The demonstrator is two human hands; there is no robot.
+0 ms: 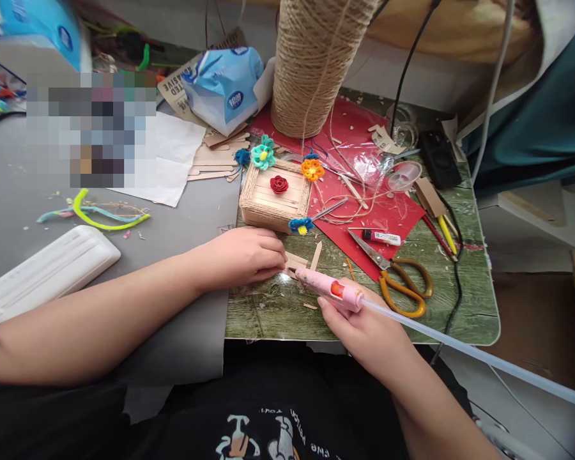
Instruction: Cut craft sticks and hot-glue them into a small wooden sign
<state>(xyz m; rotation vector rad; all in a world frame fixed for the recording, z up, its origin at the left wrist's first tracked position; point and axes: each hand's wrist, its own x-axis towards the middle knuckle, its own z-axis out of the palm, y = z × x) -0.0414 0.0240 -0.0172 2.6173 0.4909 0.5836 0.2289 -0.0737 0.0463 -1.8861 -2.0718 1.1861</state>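
My right hand (pixel 364 326) is closed around a pink hot glue gun (pixel 328 287), with a long translucent glue stick (pixel 460 345) running out of its back end. The gun's nozzle points left at a small piece made of flat wooden sticks (pixel 296 260). At that piece's left end are the curled fingers of my left hand (pixel 249 255), pinching it by its edge; the fingertips are partly hidden. Just beyond stands a twine-edged box of wooden sticks (pixel 275 201) with a red rose (pixel 278 184) on top and blue, teal and orange flowers at its corners.
Scissors (pixel 393 275) with orange handles lie right of the glue gun, beside a small white tube (pixel 383 237). A twine-wrapped column (pixel 319 64) rises behind. Red paper (pixel 364 249), popsicle sticks (pixel 213 156), a tissue pack (pixel 227 86) and a white power strip (pixel 52 271) surround the work.
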